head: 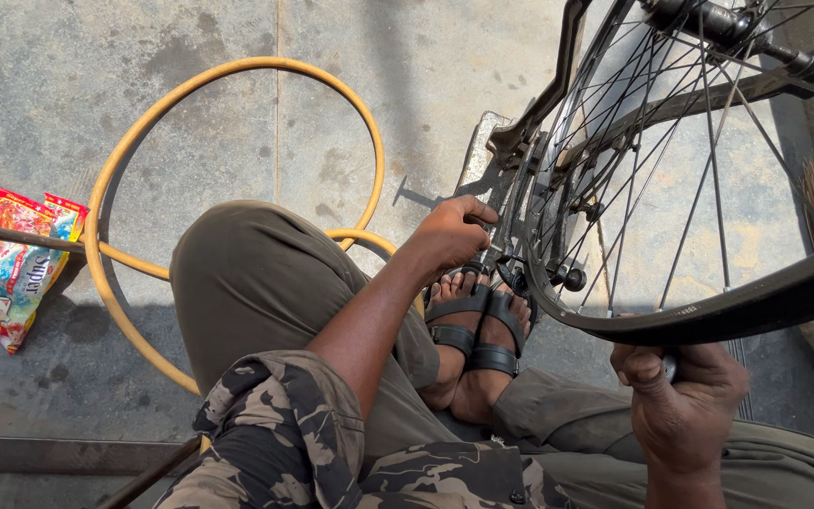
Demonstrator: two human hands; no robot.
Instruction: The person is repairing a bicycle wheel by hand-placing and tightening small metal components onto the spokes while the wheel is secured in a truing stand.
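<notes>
The left hand [449, 236] grips a tool at the wheel's [671, 188] nine o'clock, the right hand [680, 396] clenches the tyre [756, 302] (best kept steady) at six.

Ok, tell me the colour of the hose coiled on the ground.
The hose is yellow-orange; the head view shows it.

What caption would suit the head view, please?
Left hand at a bicycle wheel hub, right hand gripping its tyre.
</notes>
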